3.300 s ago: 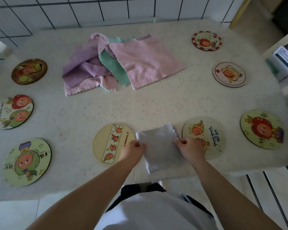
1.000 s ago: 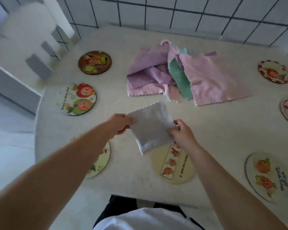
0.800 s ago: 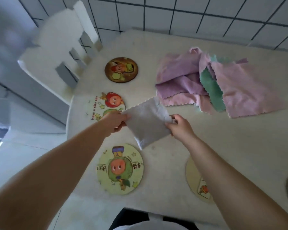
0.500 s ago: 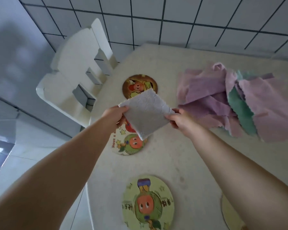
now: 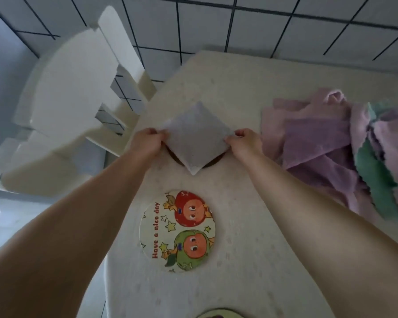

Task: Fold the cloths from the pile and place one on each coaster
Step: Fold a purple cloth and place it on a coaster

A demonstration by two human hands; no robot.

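While both hands work at the far left of the table, things lie thus, left to right:
Chair: white chair (image 5: 74,92) off the table's left edge, against a tiled wall.
Left hand: left hand (image 5: 147,143) pinches the left corner of the folded grey cloth (image 5: 194,136), fingers curled on the fabric.
Grey cloth: small square turned like a diamond, lying over the dark coaster (image 5: 213,162); only thin brown arcs of that coaster show under its lower edges. Flat down or just above, cannot tell.
Right hand: right hand (image 5: 244,143) pinches the cloth's right corner, fingers curled.
Near coaster: "Have a nice day" coaster (image 5: 178,230) bare, nearer the person, apart from the cloth.
Pile: pink, purple and green cloths (image 5: 345,152) heaped at right on the table (image 5: 251,88), just beside the right hand.
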